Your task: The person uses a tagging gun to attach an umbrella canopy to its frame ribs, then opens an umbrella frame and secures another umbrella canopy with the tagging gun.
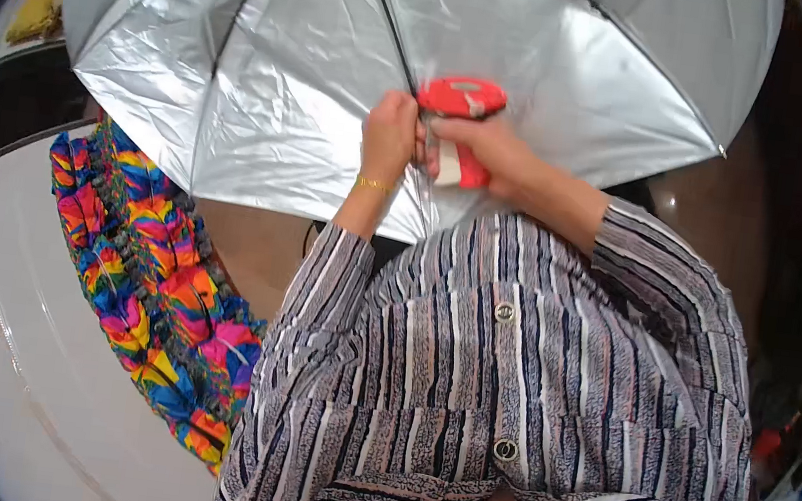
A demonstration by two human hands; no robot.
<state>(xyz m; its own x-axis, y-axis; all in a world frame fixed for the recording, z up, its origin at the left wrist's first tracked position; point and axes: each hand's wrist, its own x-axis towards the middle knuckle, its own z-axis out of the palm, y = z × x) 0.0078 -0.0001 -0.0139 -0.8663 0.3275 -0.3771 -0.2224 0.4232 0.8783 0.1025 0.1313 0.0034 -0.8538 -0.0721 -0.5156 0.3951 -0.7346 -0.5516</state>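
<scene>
Gripping a red-and-white handheld tool (462, 98) in our right hand (495, 150), we are working over the silver umbrella (286, 126), near its near edge, left hand (390, 136) clenched by a black rib (389, 11); this is seemingly needing steadiness.

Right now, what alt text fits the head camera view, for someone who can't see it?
Left hand closed at a rib of an open silver umbrella, right hand gripping a red-and-white tool; rainbow-coloured folded bundles lie to the left.
</scene>
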